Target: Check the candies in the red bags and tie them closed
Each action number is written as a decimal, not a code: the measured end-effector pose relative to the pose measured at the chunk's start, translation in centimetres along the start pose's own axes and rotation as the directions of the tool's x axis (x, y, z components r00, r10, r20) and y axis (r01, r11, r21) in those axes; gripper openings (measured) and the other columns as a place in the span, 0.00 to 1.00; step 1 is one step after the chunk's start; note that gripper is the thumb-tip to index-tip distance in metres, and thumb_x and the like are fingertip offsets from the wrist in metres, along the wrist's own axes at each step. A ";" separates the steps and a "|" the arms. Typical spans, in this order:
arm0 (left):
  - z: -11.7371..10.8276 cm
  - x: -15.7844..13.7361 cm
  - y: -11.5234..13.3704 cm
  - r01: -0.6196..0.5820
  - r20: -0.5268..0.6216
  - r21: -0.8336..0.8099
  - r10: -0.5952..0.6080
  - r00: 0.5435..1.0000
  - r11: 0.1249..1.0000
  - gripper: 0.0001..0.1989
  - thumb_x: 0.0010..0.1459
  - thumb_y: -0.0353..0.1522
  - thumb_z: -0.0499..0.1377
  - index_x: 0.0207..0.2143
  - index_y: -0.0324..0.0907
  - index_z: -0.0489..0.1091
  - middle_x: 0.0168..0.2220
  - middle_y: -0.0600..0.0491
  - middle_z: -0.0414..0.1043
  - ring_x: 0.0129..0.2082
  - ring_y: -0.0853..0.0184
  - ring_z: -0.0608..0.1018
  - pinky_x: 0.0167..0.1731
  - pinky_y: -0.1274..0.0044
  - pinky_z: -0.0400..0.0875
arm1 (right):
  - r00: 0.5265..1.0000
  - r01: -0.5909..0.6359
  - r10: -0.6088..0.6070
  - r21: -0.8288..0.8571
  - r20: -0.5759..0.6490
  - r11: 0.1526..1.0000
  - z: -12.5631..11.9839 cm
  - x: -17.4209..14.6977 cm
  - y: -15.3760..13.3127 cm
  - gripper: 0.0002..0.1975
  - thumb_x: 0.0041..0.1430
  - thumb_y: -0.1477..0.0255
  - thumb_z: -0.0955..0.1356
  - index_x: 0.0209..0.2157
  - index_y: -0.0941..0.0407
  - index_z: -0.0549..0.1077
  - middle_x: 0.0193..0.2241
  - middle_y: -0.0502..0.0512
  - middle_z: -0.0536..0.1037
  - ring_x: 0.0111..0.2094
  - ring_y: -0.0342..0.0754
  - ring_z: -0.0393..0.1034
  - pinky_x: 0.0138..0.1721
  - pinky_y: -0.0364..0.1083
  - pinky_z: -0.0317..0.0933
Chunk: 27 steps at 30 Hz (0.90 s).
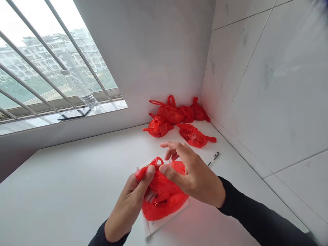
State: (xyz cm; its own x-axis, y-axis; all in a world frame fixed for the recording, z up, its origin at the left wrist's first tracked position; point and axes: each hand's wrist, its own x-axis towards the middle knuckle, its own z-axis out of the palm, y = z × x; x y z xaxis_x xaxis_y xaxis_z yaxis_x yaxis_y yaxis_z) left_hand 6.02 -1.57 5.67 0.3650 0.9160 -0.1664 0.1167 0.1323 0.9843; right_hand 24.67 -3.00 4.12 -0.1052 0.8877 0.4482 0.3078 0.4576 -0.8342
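A red plastic bag [166,206] rests over a white paper or booklet [151,228] on the white table. My left hand [135,193] pinches the gathered top of the bag, its thumb pressing on the plastic beside a small handle loop. Above the bag's right side hovers my right hand [193,171], its fingers spread apart and thumb stretched toward the loop. Whether the right thumb touches the plastic is hard to make out. What lies inside the bag is mostly hidden; something dark shows through a gap near its lower part.
Several knotted red bags [170,114] are heaped in the far corner, with one more red bag [194,135] in front. A pen [214,158] lies right of my hand. On the windowsill stand a clear water bottle [83,92] and a flat dark-edged device [74,113].
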 end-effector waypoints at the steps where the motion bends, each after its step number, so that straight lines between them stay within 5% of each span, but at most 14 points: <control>1: 0.1 -0.1 0.1 0.039 0.015 -0.010 -0.039 0.999 0.999 0.23 0.61 0.48 0.63 0.21 0.43 0.63 0.19 0.59 0.51 0.20 0.71 0.54 0.21 0.76 0.54 | 1.000 0.011 -0.011 0.002 0.021 1.000 -0.1 0.1 0.0 0.14 0.69 0.67 0.70 0.54 0.52 0.72 0.41 0.50 0.76 0.45 0.47 0.70 0.50 0.47 0.65; 4: 0.2 -0.5 0.5 0.164 0.079 -0.111 -0.156 0.985 0.980 0.22 0.61 0.47 0.63 0.22 0.43 0.66 0.16 0.58 0.57 0.19 0.71 0.60 0.23 0.76 0.58 | 0.999 0.038 -0.039 0.031 0.037 0.999 -0.1 0.2 -0.1 0.02 0.69 0.72 0.69 0.42 0.53 0.76 0.37 0.49 0.77 0.42 0.46 0.71 0.47 0.46 0.66; 9: -0.2 -0.5 0.7 0.194 0.119 -0.382 -0.160 0.980 0.904 0.13 0.66 0.43 0.59 0.36 0.43 0.75 0.26 0.53 0.72 0.29 0.65 0.74 0.34 0.74 0.70 | 0.992 0.124 -0.123 0.025 -0.034 0.992 0.3 -0.1 -0.5 0.04 0.68 0.75 0.69 0.42 0.52 0.76 0.38 0.49 0.79 0.43 0.47 0.70 0.48 0.48 0.66; 18: -0.9 0.1 0.0 0.123 0.121 -0.419 -0.079 0.990 0.899 0.10 0.65 0.40 0.61 0.35 0.44 0.75 0.30 0.55 0.70 0.28 0.69 0.72 0.30 0.77 0.70 | 0.938 0.340 -0.336 -0.045 0.090 0.939 0.6 -0.2 0.1 0.04 0.66 0.76 0.71 0.40 0.54 0.79 0.36 0.52 0.77 0.37 0.46 0.67 0.44 0.47 0.67; 21: -1.2 0.2 -0.1 0.088 0.106 -0.333 -0.056 0.993 0.939 0.09 0.60 0.39 0.66 0.34 0.44 0.73 0.30 0.55 0.70 0.28 0.70 0.72 0.30 0.78 0.68 | 0.959 0.261 -0.250 -0.074 0.131 0.963 0.4 -0.1 0.4 0.04 0.65 0.71 0.73 0.41 0.53 0.78 0.43 0.54 0.76 0.46 0.49 0.68 0.50 0.49 0.67; 24: -1.5 0.3 -0.3 0.037 0.057 -0.201 -0.026 0.998 0.979 0.10 0.56 0.37 0.70 0.36 0.45 0.73 0.30 0.56 0.70 0.27 0.71 0.72 0.29 0.79 0.67 | 0.978 0.099 -0.084 -0.072 0.191 0.992 0.0 0.4 1.0 0.27 0.59 0.62 0.77 0.57 0.51 0.70 0.57 0.58 0.71 0.60 0.55 0.62 0.59 0.55 0.63; 27: -1.7 0.6 -0.8 -0.072 0.005 -0.063 0.073 0.997 0.995 0.11 0.57 0.35 0.69 0.41 0.46 0.73 0.34 0.54 0.74 0.31 0.68 0.76 0.33 0.77 0.71 | 0.939 -0.078 0.077 -0.011 0.336 0.997 -0.2 1.0 1.7 0.38 0.59 0.61 0.76 0.66 0.50 0.61 0.52 0.56 0.75 0.53 0.53 0.70 0.55 0.54 0.66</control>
State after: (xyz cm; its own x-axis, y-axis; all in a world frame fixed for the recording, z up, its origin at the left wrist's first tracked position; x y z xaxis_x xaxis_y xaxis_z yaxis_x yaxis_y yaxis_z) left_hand 4.56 -0.46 4.92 0.3776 0.9211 -0.0946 0.0315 0.0893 0.9955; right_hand 25.33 -1.36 3.17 -0.3924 0.8856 0.2486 0.3251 0.3864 -0.8631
